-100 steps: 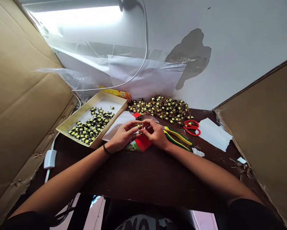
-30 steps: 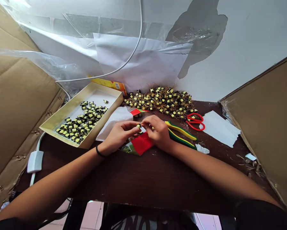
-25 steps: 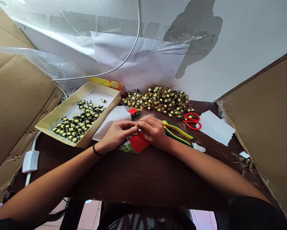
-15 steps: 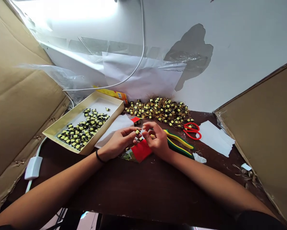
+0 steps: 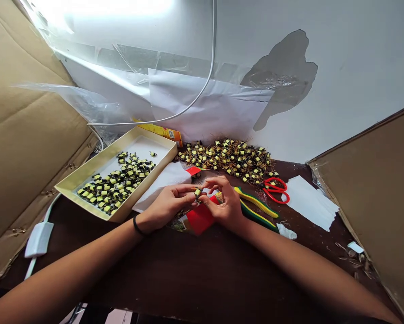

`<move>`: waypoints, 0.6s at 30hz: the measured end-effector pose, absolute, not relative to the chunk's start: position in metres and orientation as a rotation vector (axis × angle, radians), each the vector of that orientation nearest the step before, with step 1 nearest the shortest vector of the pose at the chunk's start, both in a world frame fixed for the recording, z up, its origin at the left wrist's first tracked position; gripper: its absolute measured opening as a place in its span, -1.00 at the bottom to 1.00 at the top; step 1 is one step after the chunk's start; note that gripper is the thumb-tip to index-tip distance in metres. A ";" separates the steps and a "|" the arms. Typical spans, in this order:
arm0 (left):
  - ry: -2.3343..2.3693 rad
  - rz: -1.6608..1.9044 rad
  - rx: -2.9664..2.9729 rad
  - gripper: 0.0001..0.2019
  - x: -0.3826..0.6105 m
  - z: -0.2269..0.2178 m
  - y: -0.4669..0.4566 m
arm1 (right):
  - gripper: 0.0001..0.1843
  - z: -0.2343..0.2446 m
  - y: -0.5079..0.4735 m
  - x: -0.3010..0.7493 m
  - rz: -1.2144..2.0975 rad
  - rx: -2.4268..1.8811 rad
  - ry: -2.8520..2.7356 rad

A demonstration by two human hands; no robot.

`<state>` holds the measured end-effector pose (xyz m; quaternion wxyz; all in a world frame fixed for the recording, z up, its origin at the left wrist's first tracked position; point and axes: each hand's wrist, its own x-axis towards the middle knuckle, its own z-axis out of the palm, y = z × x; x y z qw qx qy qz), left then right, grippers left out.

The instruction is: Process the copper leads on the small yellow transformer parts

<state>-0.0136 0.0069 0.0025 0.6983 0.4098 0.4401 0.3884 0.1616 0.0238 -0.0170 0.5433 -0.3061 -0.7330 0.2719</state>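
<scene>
Between the thumb and fingers of my left hand (image 5: 166, 206) is a small transformer (image 5: 197, 192), yellow-taped with black ends. My right hand (image 5: 224, 203) meets it from the right, thumb and forefinger curled in at its edge; any fine wire between them is too small to make out. Beneath both hands lie a red piece (image 5: 202, 217) and some clear plastic. Left of the hands, a shallow cream box (image 5: 120, 215) holds many similar transformers (image 5: 120, 182) with trimmed ends. Behind them is a heap of transformers (image 5: 227, 157) with long copper wires.
Green-and-yellow-handled pliers (image 5: 257, 204) lie right of my right hand, with red-handled scissors (image 5: 276, 190) beyond. White paper (image 5: 311, 202) and a crumpled scrap (image 5: 287, 231) are near them. Cardboard walls (image 5: 367, 180) flank the dark table (image 5: 188, 279). A white cable (image 5: 208, 81) hangs behind.
My right hand's thumb and forefinger have closed in on the transformer, which now stands more upright in my left fingers. The whole view has shifted slightly.
</scene>
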 end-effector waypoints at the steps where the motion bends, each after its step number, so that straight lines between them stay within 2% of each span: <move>1: 0.988 0.861 0.915 -0.50 -0.014 0.003 0.007 | -0.63 -0.017 0.024 0.162 0.643 -0.714 -1.745; 8: 0.961 0.844 0.952 -0.57 -0.014 0.005 0.007 | -0.63 -0.020 0.022 0.161 0.670 -0.730 -1.738; 18: 1.013 0.835 0.955 -0.50 -0.013 0.007 0.006 | -0.64 -0.021 0.021 0.160 0.655 -0.739 -1.740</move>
